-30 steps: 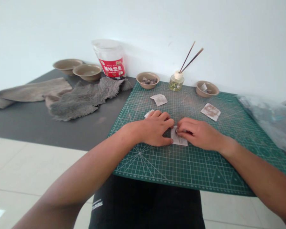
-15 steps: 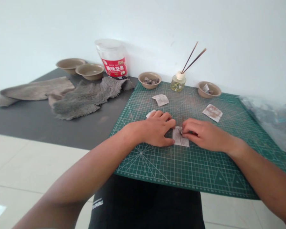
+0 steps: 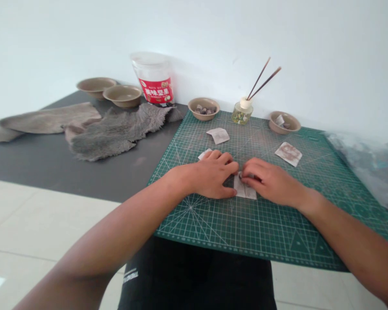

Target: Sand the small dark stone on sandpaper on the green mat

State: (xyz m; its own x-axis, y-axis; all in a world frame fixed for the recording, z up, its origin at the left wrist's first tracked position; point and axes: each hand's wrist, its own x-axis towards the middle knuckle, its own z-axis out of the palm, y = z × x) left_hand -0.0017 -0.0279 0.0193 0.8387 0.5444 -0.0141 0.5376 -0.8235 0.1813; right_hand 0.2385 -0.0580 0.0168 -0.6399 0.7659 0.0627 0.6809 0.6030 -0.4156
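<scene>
A small whitish square piece [image 3: 245, 190] with dark marks lies on the green cutting mat [image 3: 213, 228]. My left hand [image 3: 215, 174] rests at its left side, fingers spread, with thumb and fingertips at the piece's left edge. My right hand [image 3: 267, 178] is over the piece's upper right part, its fingers pinched on a small dark thing too hidden to name. Another pale piece [image 3: 204, 154] shows partly behind my left fingers. Farther back lie a folded pale piece [image 3: 219, 135] and a brown-smudged piece [image 3: 289, 153].
Along the wall stand a bowl of small dark lumps [image 3: 203, 109], a reed diffuser [image 3: 242, 112] and another bowl [image 3: 284, 122]. At the left are two bowls, a plastic tub [image 3: 155, 82] and grey cloths [image 3: 116, 133]. A clear plastic bag [image 3: 371, 163] lies right.
My right hand has moved left across the piece, closer to my left hand, with its fingers still pinched. My left hand has stayed in place.
</scene>
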